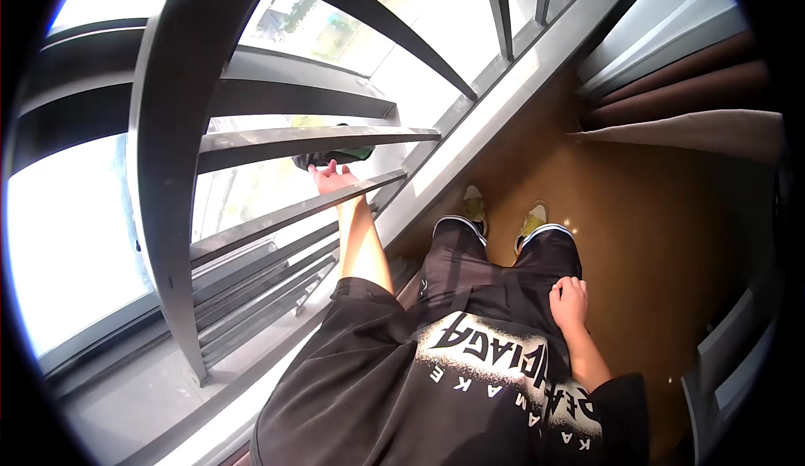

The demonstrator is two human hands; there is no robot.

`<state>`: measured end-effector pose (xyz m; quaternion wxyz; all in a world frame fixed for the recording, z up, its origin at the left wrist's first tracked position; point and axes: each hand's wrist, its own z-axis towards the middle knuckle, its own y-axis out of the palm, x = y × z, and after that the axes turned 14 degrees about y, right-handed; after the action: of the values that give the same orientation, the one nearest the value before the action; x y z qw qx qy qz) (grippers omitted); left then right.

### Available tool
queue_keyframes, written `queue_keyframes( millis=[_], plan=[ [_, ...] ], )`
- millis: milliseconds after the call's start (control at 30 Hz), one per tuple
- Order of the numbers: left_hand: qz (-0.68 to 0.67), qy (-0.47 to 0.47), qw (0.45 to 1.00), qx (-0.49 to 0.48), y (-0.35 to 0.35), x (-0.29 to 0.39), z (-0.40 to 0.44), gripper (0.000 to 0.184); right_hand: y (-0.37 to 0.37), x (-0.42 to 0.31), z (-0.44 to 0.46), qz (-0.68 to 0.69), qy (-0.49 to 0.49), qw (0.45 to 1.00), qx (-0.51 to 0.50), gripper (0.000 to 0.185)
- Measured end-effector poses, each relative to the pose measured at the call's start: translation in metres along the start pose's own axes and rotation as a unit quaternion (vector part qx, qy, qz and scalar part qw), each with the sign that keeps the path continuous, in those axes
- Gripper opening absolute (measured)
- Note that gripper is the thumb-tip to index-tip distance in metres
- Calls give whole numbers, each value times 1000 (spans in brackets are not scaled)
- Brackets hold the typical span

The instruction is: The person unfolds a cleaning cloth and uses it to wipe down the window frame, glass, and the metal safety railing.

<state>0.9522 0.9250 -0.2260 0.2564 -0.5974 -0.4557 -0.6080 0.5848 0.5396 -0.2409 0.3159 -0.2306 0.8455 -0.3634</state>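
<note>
My left hand reaches between two grey bars of the railing, palm partly hidden by the lower bar. Its fingers are bent against the near edge of a dark item with a green patch. A higher bar crosses in front of this item, so I cannot make out whether it is a shoe or a folded cloth. My right hand hangs at the side of my right thigh, over my dark shorts. Its fingers are slightly bent and apart, with nothing visible in them.
Broad grey railing posts rise at my left, beside bright window glass. A pale sill runs diagonally past my shoes on the brown floor. Brown and pale curtains hang at the upper right.
</note>
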Motion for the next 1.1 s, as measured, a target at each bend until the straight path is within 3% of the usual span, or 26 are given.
queue_keyframes(
  millis=[100, 133, 167, 300, 467, 567, 600, 700, 833, 967, 1100],
  plan=[
    [-10, -54, 998, 2, -5, 62, -64, 50, -9, 8, 8, 1, 20, 999, -40, 10],
    [-121, -46, 991, -31, -18, 60, -62, 43, -9, 11, 11, 7, 17, 999, -44, 10],
    [-101, -78, 990, -66, -37, 71, -68, 60, -10, 13, 15, 12, 15, 999, -48, 10],
    [-87, -50, 988, -118, -61, 134, -139, 75, -9, 25, 32, 54, -30, 997, -37, 9],
    [-117, -34, 975, -189, -115, 210, -164, 62, -25, 24, 53, 91, 29, 988, -121, 16],
    [-196, -57, 959, -196, -128, 267, -173, 58, -42, 7, 59, 63, 18, 986, -155, 18],
    [-238, -68, 931, -268, -133, 284, -172, 58, -47, 0, 61, 52, 9, 985, -166, 19],
    [-266, -36, 928, -259, -126, 325, -196, 65, -56, -18, 67, 31, -23, 981, -192, 21],
    [-293, -29, 915, -276, -112, 346, -212, 72, -69, -44, 79, 27, -70, 976, -205, 23],
    [-279, -13, 917, -286, -101, 356, -224, 66, -83, -63, 81, 42, -109, 974, -192, 24],
    [-149, 33, 903, -403, -93, 348, -233, 64, -112, -93, 68, 129, -155, 964, -176, 21]
  ],
)
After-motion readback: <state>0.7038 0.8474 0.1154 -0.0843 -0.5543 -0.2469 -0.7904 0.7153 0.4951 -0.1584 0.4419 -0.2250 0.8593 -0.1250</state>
